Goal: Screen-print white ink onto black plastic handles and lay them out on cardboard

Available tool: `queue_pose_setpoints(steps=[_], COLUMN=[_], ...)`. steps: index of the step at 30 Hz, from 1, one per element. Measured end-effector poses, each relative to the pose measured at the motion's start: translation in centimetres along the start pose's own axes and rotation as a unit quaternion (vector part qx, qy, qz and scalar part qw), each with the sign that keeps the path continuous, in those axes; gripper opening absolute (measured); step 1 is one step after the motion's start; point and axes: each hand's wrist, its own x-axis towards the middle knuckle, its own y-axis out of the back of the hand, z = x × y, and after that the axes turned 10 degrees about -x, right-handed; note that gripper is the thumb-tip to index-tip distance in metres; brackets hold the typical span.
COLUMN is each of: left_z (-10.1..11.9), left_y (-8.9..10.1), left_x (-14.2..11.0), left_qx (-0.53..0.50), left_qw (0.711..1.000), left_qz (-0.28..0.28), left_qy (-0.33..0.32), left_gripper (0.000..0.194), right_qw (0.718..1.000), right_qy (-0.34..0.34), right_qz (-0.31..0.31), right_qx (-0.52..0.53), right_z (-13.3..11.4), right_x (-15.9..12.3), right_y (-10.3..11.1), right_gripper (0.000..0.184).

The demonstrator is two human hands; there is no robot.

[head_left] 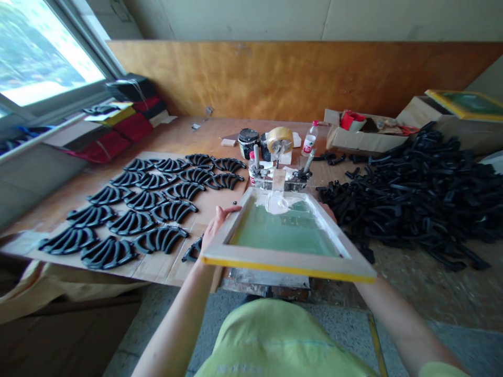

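Observation:
A screen-printing frame (215, 248) with green mesh and a yellow front edge is tilted up in front of me, fixed at its back to a metal hinge clamp (296, 180). White ink lies on the mesh near the clamp. My left hand (214, 225) is beside the frame's left side, its visible fingers stretched forward and the rest partly hidden. A curved black plastic piece (192, 250) lies next to that wrist. My right hand (328, 210) is almost wholly behind the frame's right side, so its fingers are hidden. Below the frame shows part of a metal base (267, 277).
Rows of curved black pieces (131, 220) lie fanned on cardboard at left. A large heap of black pieces (424, 193) covers the right side. Behind the clamp stand an ink tub (248, 141), a tape roll (280, 140) and a bottle (309, 139). Cardboard box (365, 139) sits back right.

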Motion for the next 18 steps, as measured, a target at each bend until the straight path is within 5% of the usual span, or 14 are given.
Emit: queue_pose_setpoints(steps=[3, 7, 9, 13, 18], left_z=[-4.1, -10.5, -12.8, -14.8, -15.0], left_y=[2.1, 3.0, 3.1, 3.4, 3.8], left_x=[-1.6, -1.7, -1.3, -0.6, -0.7], left_qx=[0.041, -0.025, -0.032, -0.026, 0.007], left_qw=[0.993, 0.985, 0.986, 0.986, 0.985], left_qz=[-0.027, -0.029, -0.014, -0.017, -0.014], left_qy=[0.106, 0.166, 0.165, 0.165, 0.17], left_gripper=[0.057, 0.087, 0.094, 0.09, 0.081], right_qw=[0.998, 0.998, 0.993, 0.979, 0.966], right_qy=[-0.046, 0.043, 0.07, 0.061, 0.081], right_qz=[0.033, -0.015, -0.076, -0.167, -0.215], right_qx=[-0.026, -0.035, -0.054, -0.101, -0.115], right_z=[1.1, -3.9, -6.7, -8.6, -7.9], right_x=[2.7, 7.2, 8.7, 8.9, 5.4], right_y=[1.1, -0.1, -1.1, -2.5, -2.9], right_gripper=[0.028, 0.049, 0.04, 0.016, 0.016])
